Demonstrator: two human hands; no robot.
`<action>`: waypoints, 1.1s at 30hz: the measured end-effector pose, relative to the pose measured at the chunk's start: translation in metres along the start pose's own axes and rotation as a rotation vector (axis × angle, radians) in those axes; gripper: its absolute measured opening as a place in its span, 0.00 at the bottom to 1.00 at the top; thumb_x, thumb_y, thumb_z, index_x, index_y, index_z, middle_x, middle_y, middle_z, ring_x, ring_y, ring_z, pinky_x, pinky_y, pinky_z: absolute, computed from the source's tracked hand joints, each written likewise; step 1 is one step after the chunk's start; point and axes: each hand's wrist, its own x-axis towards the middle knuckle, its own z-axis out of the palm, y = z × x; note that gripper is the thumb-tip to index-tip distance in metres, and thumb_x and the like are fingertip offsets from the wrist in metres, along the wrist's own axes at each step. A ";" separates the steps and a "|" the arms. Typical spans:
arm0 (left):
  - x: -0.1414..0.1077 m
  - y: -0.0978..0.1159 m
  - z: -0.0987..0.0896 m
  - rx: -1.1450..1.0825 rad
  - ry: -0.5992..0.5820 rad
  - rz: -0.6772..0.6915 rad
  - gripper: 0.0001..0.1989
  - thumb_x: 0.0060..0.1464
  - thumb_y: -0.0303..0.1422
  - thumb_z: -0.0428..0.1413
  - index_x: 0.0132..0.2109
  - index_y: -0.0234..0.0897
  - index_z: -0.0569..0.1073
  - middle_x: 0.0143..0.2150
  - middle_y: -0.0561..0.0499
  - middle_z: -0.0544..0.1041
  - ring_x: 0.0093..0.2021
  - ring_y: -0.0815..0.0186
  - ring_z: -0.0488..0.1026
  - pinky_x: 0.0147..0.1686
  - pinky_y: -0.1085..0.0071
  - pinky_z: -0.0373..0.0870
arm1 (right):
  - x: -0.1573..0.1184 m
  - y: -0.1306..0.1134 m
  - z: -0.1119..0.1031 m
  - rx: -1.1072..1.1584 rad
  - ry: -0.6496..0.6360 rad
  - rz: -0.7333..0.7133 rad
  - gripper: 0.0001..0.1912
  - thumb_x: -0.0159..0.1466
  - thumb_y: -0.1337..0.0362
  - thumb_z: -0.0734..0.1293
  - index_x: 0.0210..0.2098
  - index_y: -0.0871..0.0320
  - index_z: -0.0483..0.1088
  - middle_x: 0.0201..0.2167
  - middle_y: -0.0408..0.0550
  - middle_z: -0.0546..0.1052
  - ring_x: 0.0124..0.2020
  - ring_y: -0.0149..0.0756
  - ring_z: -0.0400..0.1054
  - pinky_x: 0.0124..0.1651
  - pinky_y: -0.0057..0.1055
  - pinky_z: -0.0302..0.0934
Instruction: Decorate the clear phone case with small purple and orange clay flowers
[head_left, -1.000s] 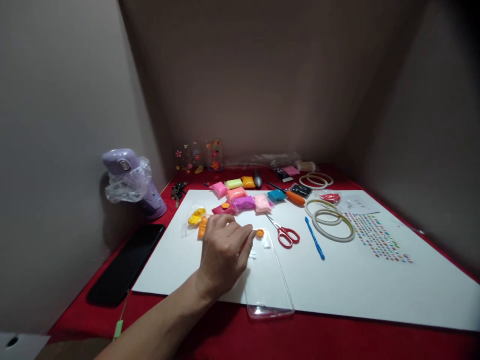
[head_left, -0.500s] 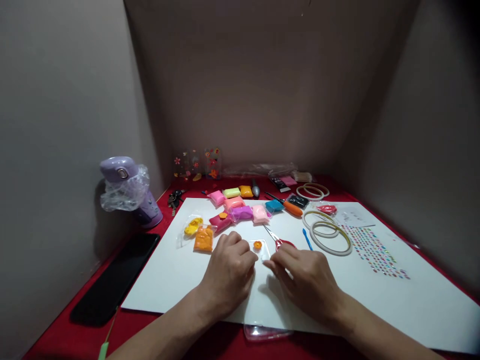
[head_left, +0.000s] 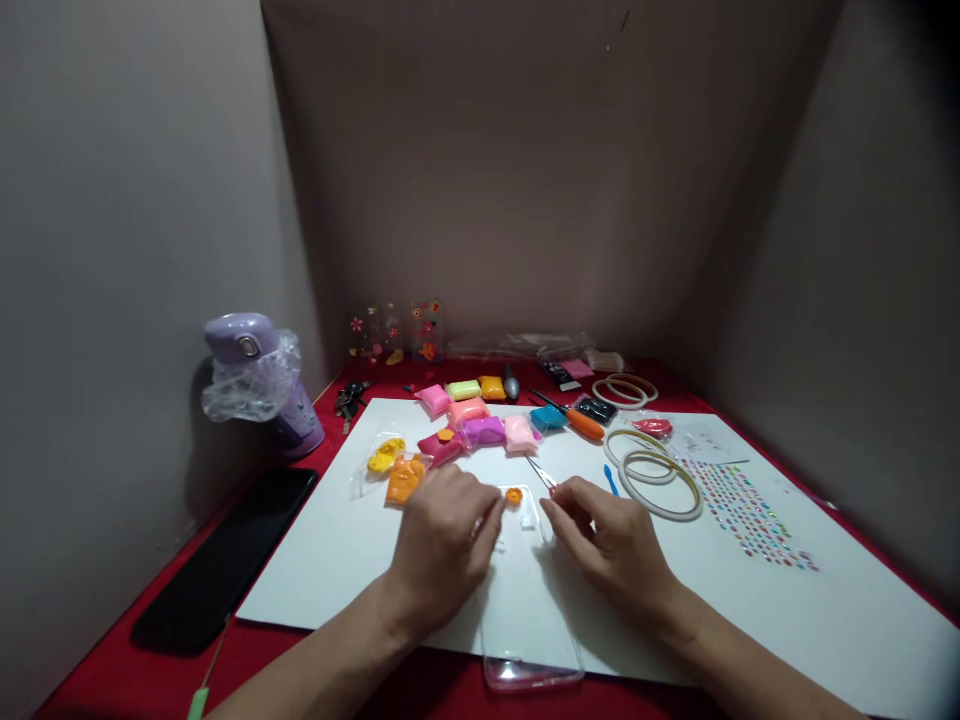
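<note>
A clear phone case (head_left: 531, 610) lies on the white board between my hands, its near end over the red cloth. Near its far end sit a small orange flower (head_left: 514, 496) and a small white piece (head_left: 528, 522). My left hand (head_left: 450, 525) is at the case's left edge, thumb and fingers pinched; anything between the tips is too small to make out. My right hand (head_left: 611, 535) is beside the case's right edge, fingers curled and their tips close together, with nothing clear between them. Scissors (head_left: 541, 474) lie just beyond it, their handles mostly hidden.
Colourful clay packets (head_left: 484, 431) lie beyond my hands. Tape rolls (head_left: 661, 485), a blue tool (head_left: 610, 480) and gem stickers (head_left: 750, 515) are at the right. A black phone (head_left: 229, 560) and purple bottle (head_left: 296, 420) stand or lie at the left.
My left hand has moved a little left and my right hand has drawn back from the white piece, which now lies uncovered on the case. The view has shifted slightly.
</note>
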 end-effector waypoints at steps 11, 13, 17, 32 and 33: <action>-0.021 0.024 0.027 -0.010 -0.216 0.333 0.13 0.54 0.28 0.54 0.23 0.37 0.63 0.22 0.53 0.69 0.24 0.67 0.64 0.26 0.68 0.58 | 0.006 0.009 -0.002 0.130 -0.071 -0.064 0.10 0.66 0.64 0.59 0.30 0.57 0.68 0.25 0.45 0.70 0.26 0.32 0.63 0.29 0.29 0.56; -0.021 0.026 0.025 -0.019 -0.216 0.332 0.13 0.54 0.27 0.54 0.23 0.37 0.63 0.21 0.53 0.69 0.24 0.67 0.64 0.25 0.69 0.58 | 0.008 0.008 -0.003 0.138 -0.082 -0.105 0.13 0.67 0.63 0.59 0.27 0.58 0.69 0.24 0.46 0.70 0.26 0.33 0.63 0.30 0.29 0.57; -0.020 0.028 0.023 -0.039 -0.199 0.338 0.13 0.54 0.27 0.54 0.23 0.36 0.63 0.21 0.53 0.69 0.23 0.68 0.63 0.23 0.68 0.57 | 0.008 0.008 -0.003 0.150 -0.093 -0.157 0.17 0.67 0.62 0.59 0.24 0.58 0.69 0.24 0.47 0.70 0.27 0.33 0.64 0.30 0.30 0.57; -0.016 0.021 0.014 0.124 -0.226 0.109 0.07 0.50 0.35 0.61 0.29 0.37 0.72 0.35 0.47 0.73 0.37 0.58 0.66 0.33 0.62 0.64 | 0.014 0.001 -0.014 0.103 -0.075 -0.285 0.16 0.69 0.63 0.56 0.34 0.58 0.73 0.30 0.49 0.73 0.34 0.36 0.66 0.37 0.33 0.59; -0.018 0.021 0.015 0.131 -0.239 0.103 0.08 0.49 0.35 0.62 0.30 0.37 0.72 0.35 0.47 0.73 0.38 0.58 0.66 0.33 0.61 0.64 | 0.012 0.001 -0.014 0.083 -0.090 -0.331 0.16 0.69 0.62 0.56 0.35 0.58 0.74 0.31 0.50 0.73 0.34 0.37 0.66 0.37 0.34 0.59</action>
